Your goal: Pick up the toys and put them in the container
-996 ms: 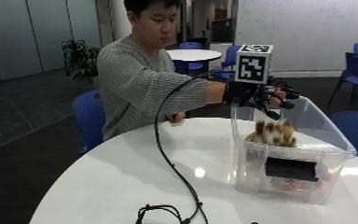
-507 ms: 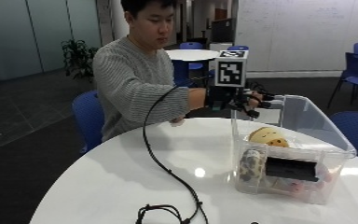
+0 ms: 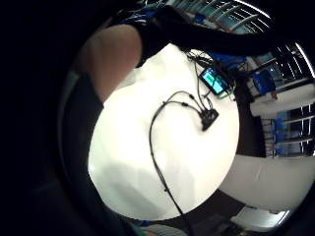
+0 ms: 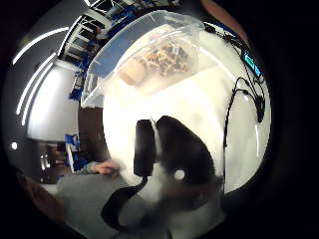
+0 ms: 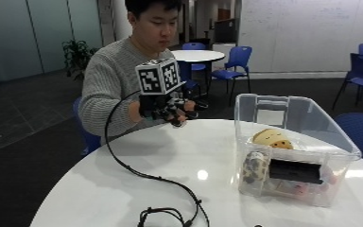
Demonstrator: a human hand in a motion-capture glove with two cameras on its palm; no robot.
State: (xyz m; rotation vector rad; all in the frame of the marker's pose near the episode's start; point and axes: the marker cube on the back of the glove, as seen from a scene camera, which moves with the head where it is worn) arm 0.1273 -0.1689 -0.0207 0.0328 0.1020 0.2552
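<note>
Soft toys (image 5: pixel 271 139) are lying inside a clear plastic container (image 5: pixel 307 125) that is sitting on the right side of a round white table (image 5: pixel 187 161); a tan, rounded toy is resting on top of the pile, with a spotted one (image 5: pixel 253 168) pressing against the near wall beside a dark label. In the thumb-side palm view the same container (image 4: pixel 124 55) is showing a heap of tan and brown toys (image 4: pixel 159 59) through its wall. A seated person in a grey sweater (image 5: pixel 109 87) is holding the gloved right hand (image 5: pixel 169 109) above the table's far edge, well to the left of the container and apart from it. The fingers are hanging loosely curled with nothing between them, though the glove's dark fabric is making the fingertips hard to separate. The person's bare hand (image 4: pixel 105 167) is lying near the table's edge in the palm view. A small black device (image 3: pixel 209 118) and a device with a lit screen (image 3: pixel 213 80) are sitting on the tabletop in the little-finger-side palm view. Blue chairs (image 5: pixel 230 64) are standing around another white table (image 5: pixel 197 55) in the room behind.
</note>
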